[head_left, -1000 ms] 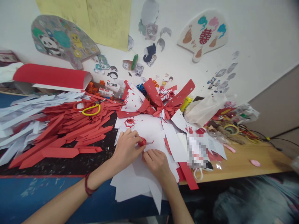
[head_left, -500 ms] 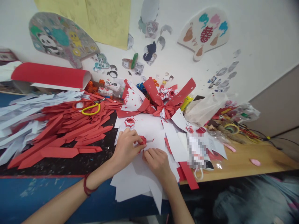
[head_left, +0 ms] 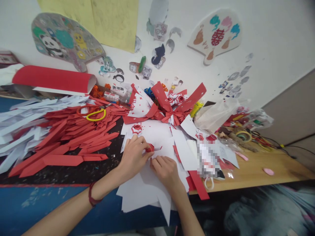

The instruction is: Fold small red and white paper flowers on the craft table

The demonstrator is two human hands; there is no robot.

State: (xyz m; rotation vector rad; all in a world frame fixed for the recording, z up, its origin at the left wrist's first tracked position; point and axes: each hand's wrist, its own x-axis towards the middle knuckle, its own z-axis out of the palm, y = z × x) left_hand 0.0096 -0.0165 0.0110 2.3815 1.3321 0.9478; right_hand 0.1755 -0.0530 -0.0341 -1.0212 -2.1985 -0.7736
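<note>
The white sheets [head_left: 140, 191] lie in a loose, overlapping stack and serve as the reference for all positions. The left hand [head_left: 133, 154] is above the middle of the stack, with a small red paper piece [head_left: 150, 147] gripped between thumb and fingers; a dark red wristband [head_left: 91, 196] circles that wrist. The right hand [head_left: 165, 167] is also over the stack, just beside the left, fingers curled inward; whether it grasps anything cannot be determined, the fingertips being hidden.

A red-and-white folded piece [head_left: 136, 132] rests on the stack towards its far edge. Beyond that edge stands a red folded-paper assembly [head_left: 169, 114]. To the left of the stack is a heap of red strips [head_left: 66, 141], with yellow-handled scissors [head_left: 94, 120] on top; white strips [head_left: 27, 124] lie farther left. To the right of the stack, on a wooden surface [head_left: 283, 164], is a pink object [head_left: 268, 171], well apart from the sheets.
</note>
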